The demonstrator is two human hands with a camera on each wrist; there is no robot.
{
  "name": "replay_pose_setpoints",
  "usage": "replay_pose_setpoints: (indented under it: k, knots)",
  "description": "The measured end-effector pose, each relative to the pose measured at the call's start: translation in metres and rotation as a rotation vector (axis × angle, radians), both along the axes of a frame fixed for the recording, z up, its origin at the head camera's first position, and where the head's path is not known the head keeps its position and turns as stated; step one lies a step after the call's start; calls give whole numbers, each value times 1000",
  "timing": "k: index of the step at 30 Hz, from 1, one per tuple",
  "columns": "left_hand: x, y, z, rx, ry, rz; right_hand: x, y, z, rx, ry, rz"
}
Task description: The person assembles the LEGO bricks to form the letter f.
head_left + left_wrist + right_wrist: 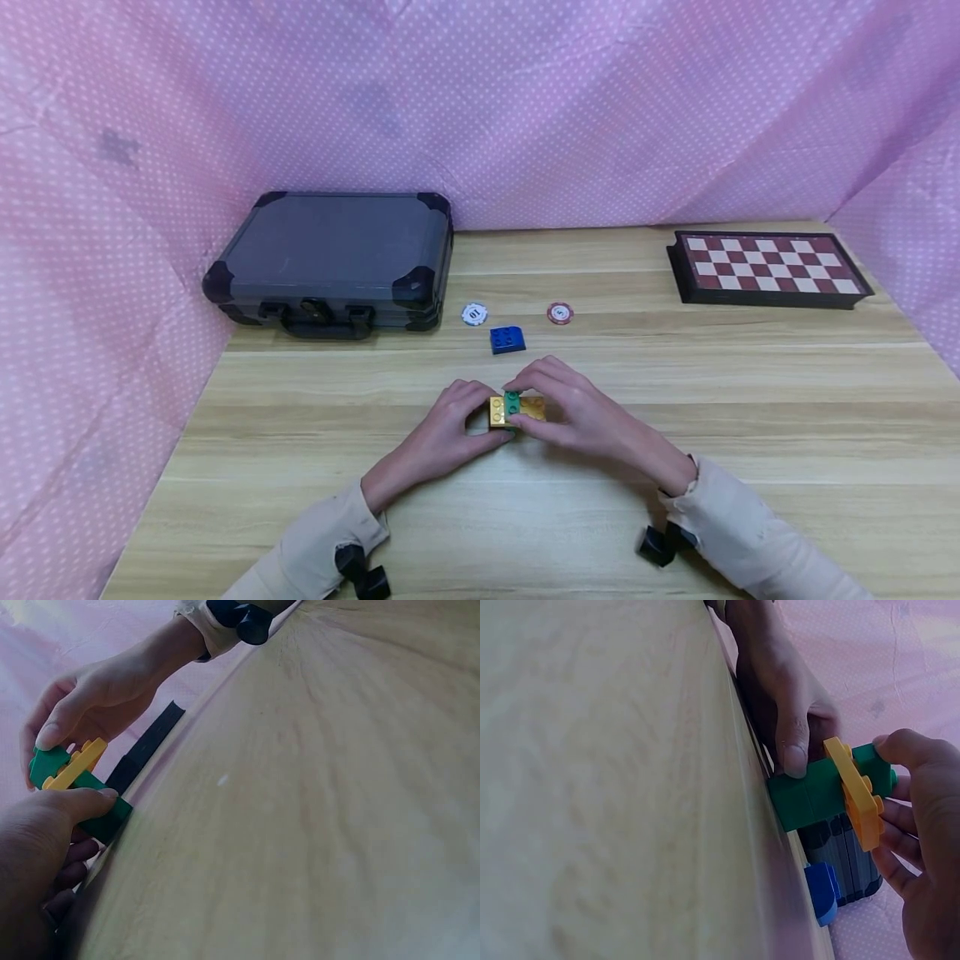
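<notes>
A small stack of toy bricks stands on the wooden table (675, 500) at its middle: a green base brick (814, 796), a flat yellow plate (532, 408) (855, 796) across it, and a small green brick (512, 402) on top. My left hand (483, 421) grips the green base brick (105, 816) from the left, its thumb (82, 802) pressed on the brick's side. From the right, my right hand (528, 406) pinches the yellow plate (75, 765) and the small green brick, with the thumb (904, 746) on the top piece.
A blue brick (507, 339) lies just beyond the hands. Two poker chips, one white (474, 314) and one red (559, 313), lie behind it. A dark hard case (330, 262) sits at the back left and a folded chessboard (768, 267) at the back right. Pink dotted cloth walls surround the table.
</notes>
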State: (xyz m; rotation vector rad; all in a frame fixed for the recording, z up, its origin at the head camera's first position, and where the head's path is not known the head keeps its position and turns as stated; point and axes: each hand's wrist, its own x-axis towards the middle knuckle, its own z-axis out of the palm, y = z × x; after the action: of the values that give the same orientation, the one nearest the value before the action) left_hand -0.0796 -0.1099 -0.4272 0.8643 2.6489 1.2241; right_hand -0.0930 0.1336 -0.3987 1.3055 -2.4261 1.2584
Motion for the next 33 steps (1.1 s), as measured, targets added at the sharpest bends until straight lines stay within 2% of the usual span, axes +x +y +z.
replay_pose_setpoints:
  k: [18, 28, 33]
  knots:
    - [0, 1, 1, -7, -14, 6, 0, 0, -6, -34, 31, 6]
    - [0, 0, 1, -9, -48, 14, 1, 1, -4, 2, -59, -15]
    - [0, 0, 1, -10, -48, 14, 0, 1, -4, 5, -62, -14]
